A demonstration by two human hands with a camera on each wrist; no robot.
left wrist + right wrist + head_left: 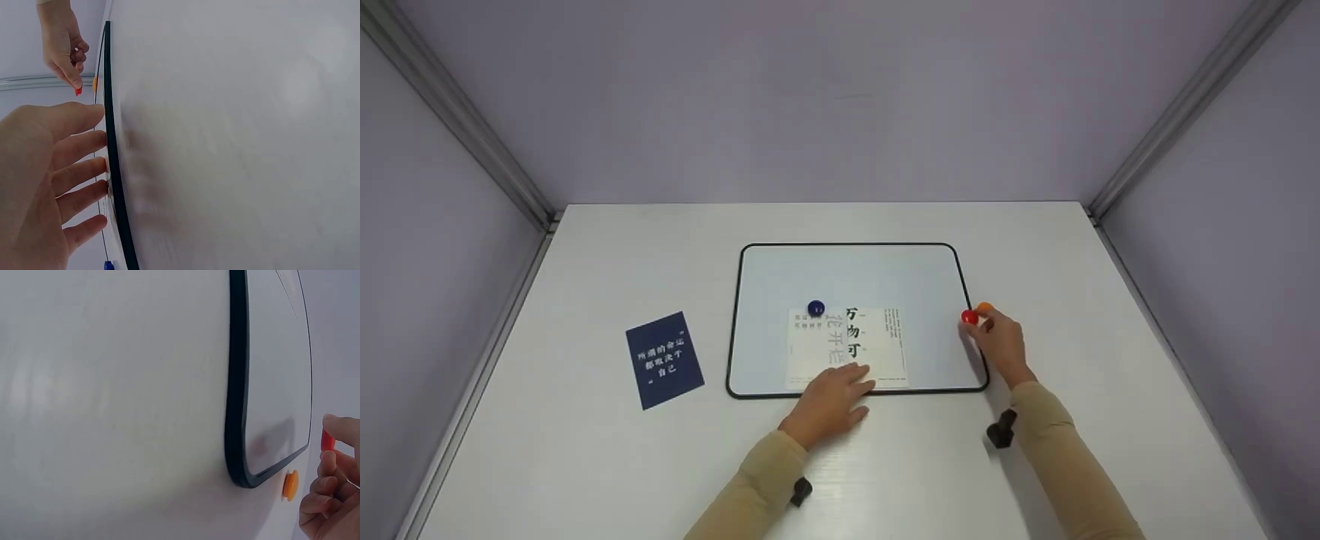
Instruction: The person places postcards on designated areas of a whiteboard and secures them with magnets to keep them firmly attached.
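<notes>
My right hand (pixel 1000 346) pinches a round red magnet (pixel 970 317) between thumb and fingers, raised near the right edge of the black-framed whiteboard (pixel 780 274). In the right wrist view the red magnet (pixel 328 440) shows edge-on at the fingertips. Just beside that hand, an orange magnet (pixel 291 485) lies off the board. With fingers spread and straight, my left hand (pixel 831 401) rests on the lower edge of a white card (pixel 877 367) printed with Chinese characters. A dark blue magnet (pixel 816 308) sits at the card's top edge, left of its middle.
A navy card (pixel 665 361) with white writing lies tilted on the white table (pixel 585 262), left of the board. Grey-lilac walls (pixel 840 112) enclose the table at the back and both sides. Dark wrist devices (pixel 1001 430) are worn below the sleeves.
</notes>
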